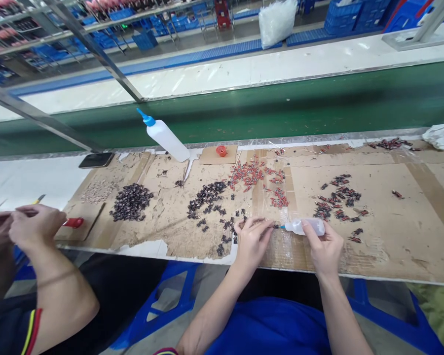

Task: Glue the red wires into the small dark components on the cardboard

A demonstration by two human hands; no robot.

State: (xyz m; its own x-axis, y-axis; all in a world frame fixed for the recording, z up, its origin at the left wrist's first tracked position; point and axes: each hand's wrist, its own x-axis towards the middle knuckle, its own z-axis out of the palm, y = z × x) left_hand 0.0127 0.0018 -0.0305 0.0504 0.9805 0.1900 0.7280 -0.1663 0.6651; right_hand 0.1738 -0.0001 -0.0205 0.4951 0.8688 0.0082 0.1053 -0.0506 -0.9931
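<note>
1. Small squeeze bottle (306,227): clear, lying on its side just above the near edge of the cardboard work mat (392,231), blue tip pointing left. Contents not discernible.
2. Right hand (323,251): fingers curled closed around the small squeeze bottle's body.
3. Left hand (250,241): fingertips pinched on a tiny dark part (270,226) right at the bottle's tip; too small to make out more.
4. Large squeeze bottle (166,138): one, white with blue nozzle, tilted, at the mat's far edge. Fill level cannot be told.
5. Red cap (221,150): one, on a cardboard scrap near the large bottle.
6. Loose heaps on the mat, no trays: two dark piles (131,202), one red pile (253,172), one mixed red-and-dark pile (336,197). Pieces too many to count.
7. Co-worker's hands (25,227) at left, closed together beside a red-handled tool (73,222).
8. Phone (96,159): one, far left edge.
</note>
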